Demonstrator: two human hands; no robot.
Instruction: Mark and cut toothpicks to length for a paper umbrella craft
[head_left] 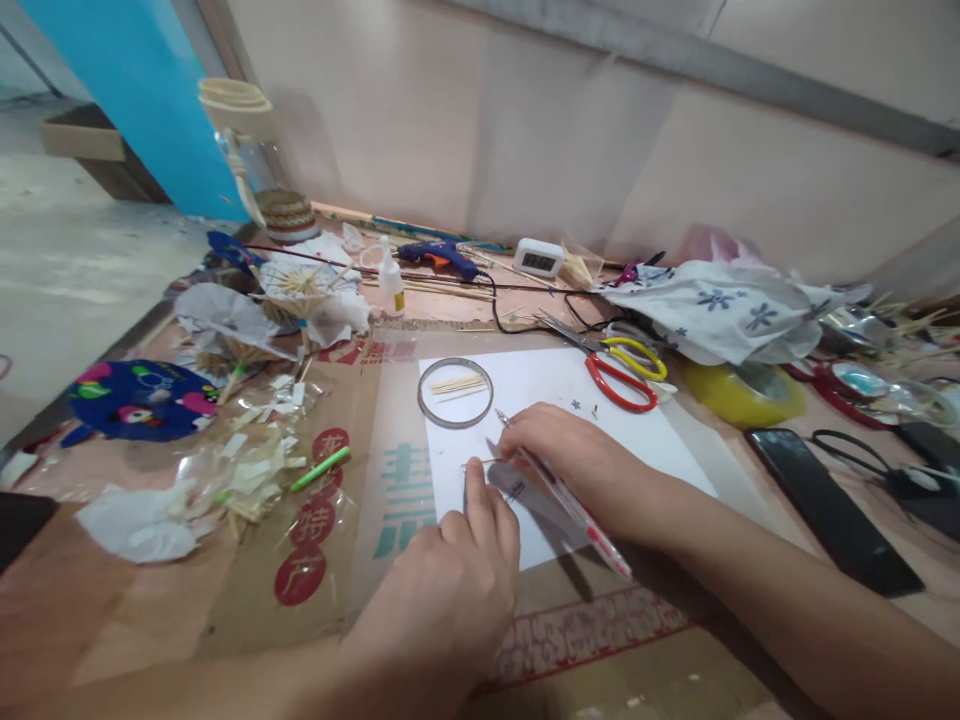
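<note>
Head view: the right hand (570,450) pinched a pen (577,515) while a thin stick (490,461) ran from its fingertips to the left hand (450,560), whose extended index touched it over the paper (540,380) (thumb hidden, so whether it gripped, I couldn't tell). A ring (456,424) lay just beyond the left hand, scissors (596,347) beyond the right.

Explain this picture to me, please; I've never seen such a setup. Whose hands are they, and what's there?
There's no machine: these are one person's bare hands, seen from a camera worn on the head, looking forward and down. The right hand holds a pen. The left hand puts its index fingertip on white paper, beside a thin stick reaching toward the right hand. Also on the paper are a ring around several short sticks, and scissors. Cardboard lies underneath.
</note>
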